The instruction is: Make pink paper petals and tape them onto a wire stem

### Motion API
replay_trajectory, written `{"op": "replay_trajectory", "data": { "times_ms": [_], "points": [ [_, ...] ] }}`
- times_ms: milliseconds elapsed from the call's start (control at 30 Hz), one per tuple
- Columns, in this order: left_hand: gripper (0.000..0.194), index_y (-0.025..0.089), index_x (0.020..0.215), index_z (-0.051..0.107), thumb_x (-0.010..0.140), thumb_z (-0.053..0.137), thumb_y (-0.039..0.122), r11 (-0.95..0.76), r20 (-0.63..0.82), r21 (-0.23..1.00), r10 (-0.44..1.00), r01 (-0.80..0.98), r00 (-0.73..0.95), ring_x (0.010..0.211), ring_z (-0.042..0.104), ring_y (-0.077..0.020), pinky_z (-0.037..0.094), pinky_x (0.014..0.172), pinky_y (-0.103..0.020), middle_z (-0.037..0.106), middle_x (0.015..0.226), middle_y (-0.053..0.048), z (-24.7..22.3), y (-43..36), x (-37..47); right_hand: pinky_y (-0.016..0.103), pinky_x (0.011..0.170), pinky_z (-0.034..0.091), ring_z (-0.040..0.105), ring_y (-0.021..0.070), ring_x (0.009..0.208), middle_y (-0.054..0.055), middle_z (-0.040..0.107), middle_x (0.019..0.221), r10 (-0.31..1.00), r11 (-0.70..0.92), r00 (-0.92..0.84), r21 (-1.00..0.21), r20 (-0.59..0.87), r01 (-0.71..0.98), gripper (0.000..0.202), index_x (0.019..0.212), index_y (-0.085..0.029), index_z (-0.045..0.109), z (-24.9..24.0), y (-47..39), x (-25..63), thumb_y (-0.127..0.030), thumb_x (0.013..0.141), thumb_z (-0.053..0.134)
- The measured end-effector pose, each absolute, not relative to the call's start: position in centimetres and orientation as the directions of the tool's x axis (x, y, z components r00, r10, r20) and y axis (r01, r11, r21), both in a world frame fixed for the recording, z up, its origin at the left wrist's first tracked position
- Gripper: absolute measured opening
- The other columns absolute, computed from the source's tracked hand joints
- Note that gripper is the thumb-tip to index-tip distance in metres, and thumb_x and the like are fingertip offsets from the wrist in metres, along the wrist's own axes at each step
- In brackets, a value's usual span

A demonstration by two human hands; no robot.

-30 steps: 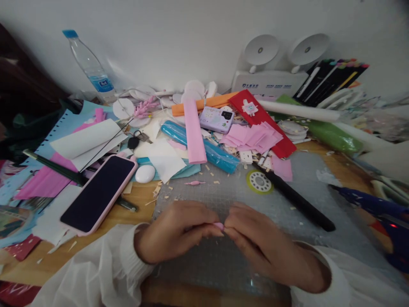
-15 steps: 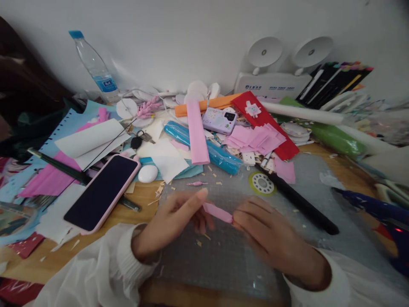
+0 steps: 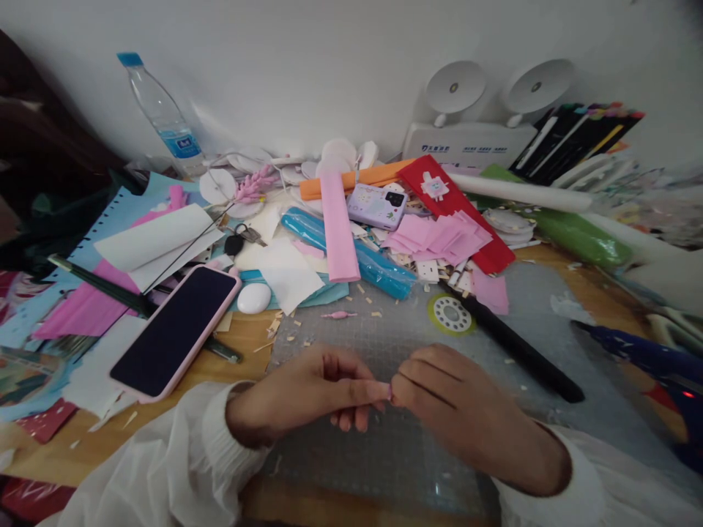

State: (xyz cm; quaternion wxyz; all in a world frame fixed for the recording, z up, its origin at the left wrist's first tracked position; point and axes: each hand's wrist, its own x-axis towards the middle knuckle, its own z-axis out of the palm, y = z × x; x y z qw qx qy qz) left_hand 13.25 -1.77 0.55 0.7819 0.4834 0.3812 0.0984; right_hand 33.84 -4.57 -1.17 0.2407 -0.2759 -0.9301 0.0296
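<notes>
The small piece of pink paper [image 3: 390, 392] shows only as a thin sliver, the rest hidden by fingers. It is between the two hands, over the grey gridded mat [image 3: 384, 468]: the left hand [image 3: 304, 391] pinches it with an extended thumb, and the right hand [image 3: 455, 410] grips it in curled fingers. Behind, at left, the clear plastic bottle [image 3: 157, 110] wears a blue label; at right, the white twin-lamp box [image 3: 469, 137] bears blue characters too blurred to read.
</notes>
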Motion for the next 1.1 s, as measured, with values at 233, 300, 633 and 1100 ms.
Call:
{"op": "replay_trajectory", "data": {
  "times_ms": [233, 300, 633, 1100],
  "points": [
    [0.011, 0.01, 0.091, 0.064, 0.089, 0.056, 0.017, -0.811, 0.518, 0.532, 0.54, 0.244, 0.664, 0.064, 0.059, -0.0135, 0.05, 0.06, -0.024, 0.068, 0.073, -0.006, -0.4, -2.1, 12.9, 0.026, 0.056, 0.033, 0.044, 0.0124, 0.061, -0.002, 0.048, 0.063, 0.878, 0.276, -0.47, -0.898, 0.09, 0.343, 0.025, 0.07, -0.019, 0.05, -0.9, -5.4, 33.2, -0.018, 0.093, 0.042],
    [0.009, 0.007, 0.092, 0.062, 0.088, 0.056, 0.012, -0.92, 0.606, 0.304, 0.389, 0.25, 0.694, 0.062, 0.06, -0.0154, 0.051, 0.059, -0.027, 0.068, 0.072, -0.007, -0.6, -2.0, 12.7, 0.025, 0.053, 0.031, 0.043, 0.0115, 0.058, -0.003, 0.045, 0.06, 0.865, 0.006, -0.488, -0.972, -0.113, 0.235, 0.03, 0.065, -0.019, 0.048, -0.8, -5.4, 33.1, -0.027, 0.094, 0.043],
    [0.022, 0.002, 0.099, 0.063, 0.092, 0.044, 0.011, -0.97, 0.606, 0.012, 0.2, 0.243, 0.77, 0.069, 0.067, -0.0177, 0.056, 0.06, -0.029, 0.073, 0.08, -0.01, 0.4, -2.1, 12.4, 0.021, 0.04, 0.017, 0.019, 0.0057, 0.037, -0.011, 0.031, 0.04, 0.46, -0.863, -0.791, -0.412, -0.404, -0.292, 0.029, 0.059, -0.018, 0.045, -1.5, -5.0, 33.1, -0.032, 0.082, 0.056],
    [0.019, 0.001, 0.103, 0.061, 0.091, 0.049, 0.009, -0.957, 0.658, 0.093, 0.266, 0.275, 0.704, 0.071, 0.067, -0.0198, 0.054, 0.058, -0.031, 0.073, 0.083, -0.012, -0.7, -1.8, 12.0, 0.026, 0.055, 0.035, 0.042, 0.011, 0.054, -0.004, 0.047, 0.058, 0.864, -0.269, -0.433, -0.962, -0.258, 0.037, 0.042, 0.068, -0.02, 0.046, -0.9, -5.3, 32.4, -0.053, 0.093, 0.039]
  ]
}}
